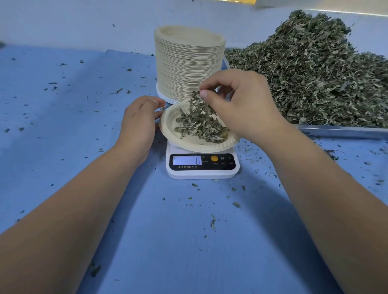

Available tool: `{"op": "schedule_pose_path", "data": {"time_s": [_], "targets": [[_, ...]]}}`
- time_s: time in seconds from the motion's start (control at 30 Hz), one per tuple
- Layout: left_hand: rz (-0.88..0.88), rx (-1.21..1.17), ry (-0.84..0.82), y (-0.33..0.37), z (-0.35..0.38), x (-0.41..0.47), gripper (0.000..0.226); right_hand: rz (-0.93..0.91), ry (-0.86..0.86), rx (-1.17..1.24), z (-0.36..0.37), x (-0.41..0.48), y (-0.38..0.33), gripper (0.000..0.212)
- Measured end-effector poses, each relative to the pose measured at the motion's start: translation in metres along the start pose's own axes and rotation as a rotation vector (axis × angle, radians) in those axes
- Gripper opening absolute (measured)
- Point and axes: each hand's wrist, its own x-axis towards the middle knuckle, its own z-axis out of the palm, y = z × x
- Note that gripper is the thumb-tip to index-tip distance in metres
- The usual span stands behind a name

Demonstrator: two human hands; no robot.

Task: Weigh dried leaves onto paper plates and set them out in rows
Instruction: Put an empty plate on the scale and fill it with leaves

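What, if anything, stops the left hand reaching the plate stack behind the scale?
Probably nothing, so yes. The left hand sits at the left rim of the plate on the scale, and the stack stands just beyond it, nothing between. The right hand, pinching leaves, is over the plate's right side.

Blue table cover (189, 241) across foreground | steel tray (340, 131) rim at right | pale wall (84, 21) behind | yellow strip (228, 1) at top edge
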Motion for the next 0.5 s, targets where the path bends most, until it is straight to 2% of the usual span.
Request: {"op": "schedule_pose_path", "data": {"time_s": [0.37, 0.5], "targets": [[0.005, -0.025, -0.012, 0.0001, -0.0006, 0.0001, 0.027, -0.003, 0.014, 0.019, -0.0004, -0.001, -0.0003, 0.01], [0.002, -0.033, -0.02, 0.0007, -0.0007, -0.0008, 0.024, 0.015, -0.048, 0.003, -0.0001, -0.0002, 0.0037, 0.013]]}}
